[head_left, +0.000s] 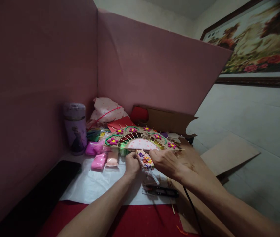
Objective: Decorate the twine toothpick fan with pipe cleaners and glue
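Observation:
A half-round handmade fan [143, 144] stands upright before me. Its outer band carries purple flowers with yellow centres, a green wavy line and thin sticks; its inner part is white with pink dots. Below its lower middle is a flower-patterned handle [145, 159], with a translucent rod [154, 176] sticking out toward me. My left hand [132, 164] is closed at the left of the handle, by the fan's lower edge. From the right, my right hand [166, 161] is closed there too, its thumb near the handle's top. Most fingertips are hidden behind the fan.
Black thread snips [161, 190] lie on the white sheet [88, 187]. At left are a purple tumbler [75, 128], pink clay packets [99, 161] and a dark flat object [43, 194]. Cardboard [191, 210] and a black cord [191, 204] lie right. Pink panels [154, 62] rise behind.

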The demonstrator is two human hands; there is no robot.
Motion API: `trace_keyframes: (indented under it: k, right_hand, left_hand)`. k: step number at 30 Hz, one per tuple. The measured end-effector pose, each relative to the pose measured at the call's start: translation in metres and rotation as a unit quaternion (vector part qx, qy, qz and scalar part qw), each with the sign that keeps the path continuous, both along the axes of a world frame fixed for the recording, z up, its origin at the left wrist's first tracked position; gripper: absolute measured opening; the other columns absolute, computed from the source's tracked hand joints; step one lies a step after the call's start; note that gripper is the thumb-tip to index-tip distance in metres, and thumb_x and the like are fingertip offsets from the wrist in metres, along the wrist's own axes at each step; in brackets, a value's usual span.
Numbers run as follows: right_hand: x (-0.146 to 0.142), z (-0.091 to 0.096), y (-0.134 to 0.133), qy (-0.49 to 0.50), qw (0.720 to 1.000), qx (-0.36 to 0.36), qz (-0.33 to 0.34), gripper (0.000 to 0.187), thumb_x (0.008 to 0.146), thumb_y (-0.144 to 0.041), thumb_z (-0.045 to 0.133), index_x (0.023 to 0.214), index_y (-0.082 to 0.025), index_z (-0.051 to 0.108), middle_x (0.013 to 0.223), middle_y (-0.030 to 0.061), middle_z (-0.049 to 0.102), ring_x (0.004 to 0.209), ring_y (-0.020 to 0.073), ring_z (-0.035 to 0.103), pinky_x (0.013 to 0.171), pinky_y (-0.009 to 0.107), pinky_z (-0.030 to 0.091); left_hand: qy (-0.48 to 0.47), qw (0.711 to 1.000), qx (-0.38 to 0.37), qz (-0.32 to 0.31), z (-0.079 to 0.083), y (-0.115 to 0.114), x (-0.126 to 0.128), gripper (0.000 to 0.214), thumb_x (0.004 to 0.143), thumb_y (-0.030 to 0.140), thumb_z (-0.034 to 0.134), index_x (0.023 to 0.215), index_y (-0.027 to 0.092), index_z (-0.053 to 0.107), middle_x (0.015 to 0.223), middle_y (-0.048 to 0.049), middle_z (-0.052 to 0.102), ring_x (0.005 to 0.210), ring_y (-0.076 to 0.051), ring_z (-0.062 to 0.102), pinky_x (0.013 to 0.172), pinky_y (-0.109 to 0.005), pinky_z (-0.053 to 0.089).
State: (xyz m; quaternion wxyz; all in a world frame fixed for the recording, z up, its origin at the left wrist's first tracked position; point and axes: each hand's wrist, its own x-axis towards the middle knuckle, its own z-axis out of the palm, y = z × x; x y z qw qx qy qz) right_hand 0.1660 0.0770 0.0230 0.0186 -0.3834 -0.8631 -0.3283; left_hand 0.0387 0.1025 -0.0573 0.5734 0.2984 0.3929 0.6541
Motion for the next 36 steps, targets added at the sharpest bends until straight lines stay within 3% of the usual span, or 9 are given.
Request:
trace_keyframes:
  k: [20, 28, 36]
  right_hand:
    - [0.015, 0.001, -0.007, -0.003, 0.999, 0.008, -0.041, 0.024, 0.079, 0.000, 0.031, 0.075, -0.015, 0.049, 0.058, 0.0041, 0.057, 0.043, 0.0108, 0.041, 0.046, 0.030, 0.013]
    - [0.021, 0.003, -0.013, 0.010, 0.998, 0.019, -0.051, 0.025, 0.080, 0.000, 0.031, 0.071, -0.015, 0.050, 0.057, 0.0041, 0.057, 0.041, 0.0099, 0.040, 0.046, 0.030, 0.013]
    - [0.028, 0.003, -0.013, 0.010, 0.998, 0.014, -0.066, 0.027, 0.079, 0.000, 0.031, 0.073, -0.014, 0.052, 0.057, 0.0039, 0.058, 0.039, 0.0087, 0.034, 0.046, 0.030, 0.012]
  left_hand:
    - [-0.013, 0.999, 0.017, -0.032, 0.010, -0.003, -0.003, 0.011, 0.051, 0.016, 0.069, 0.060, 0.011, 0.064, 0.056, -0.0026, 0.063, 0.045, -0.009, 0.051, 0.044, -0.019, 0.039]
    - [0.006, 0.999, 0.002, -0.049, 0.021, -0.011, -0.007, 0.012, 0.056, 0.020, 0.069, 0.059, 0.011, 0.062, 0.041, 0.0033, 0.051, 0.029, -0.003, 0.031, 0.032, -0.017, 0.021]
    - [0.020, 0.998, 0.003, -0.052, 0.020, -0.009, -0.007, 0.013, 0.056, 0.021, 0.069, 0.061, 0.012, 0.061, 0.042, 0.0030, 0.051, 0.028, -0.003, 0.031, 0.031, -0.017, 0.018]
